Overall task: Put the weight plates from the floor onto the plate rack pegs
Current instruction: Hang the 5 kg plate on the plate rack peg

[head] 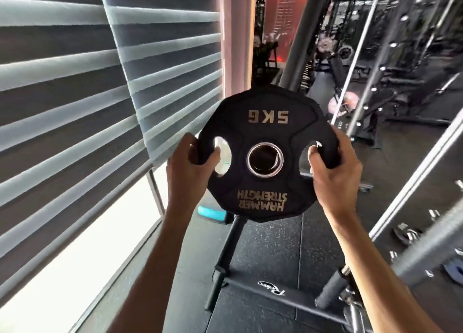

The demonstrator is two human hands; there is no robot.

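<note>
A black 5 kg weight plate (266, 132) with gold lettering, upside down to me, is held up flat-faced at chest height. My left hand (190, 167) grips its left edge, the thumb through the left grip hole. My right hand (333, 167) grips the right edge, the thumb hooked in the right grip hole. The plate's steel-ringed centre hole (265, 157) is empty. Below the plate stands the black frame of a rack (265, 292), with a short dark peg (333, 290) angled up at its right side near my right forearm.
Window blinds (75, 107) fill the left side, close to my left arm. A grey upright post (300, 36) rises behind the plate. Silver slanted machine bars (413, 182) and gym machines crowd the right. A teal object (211, 213) lies on the dark rubber floor.
</note>
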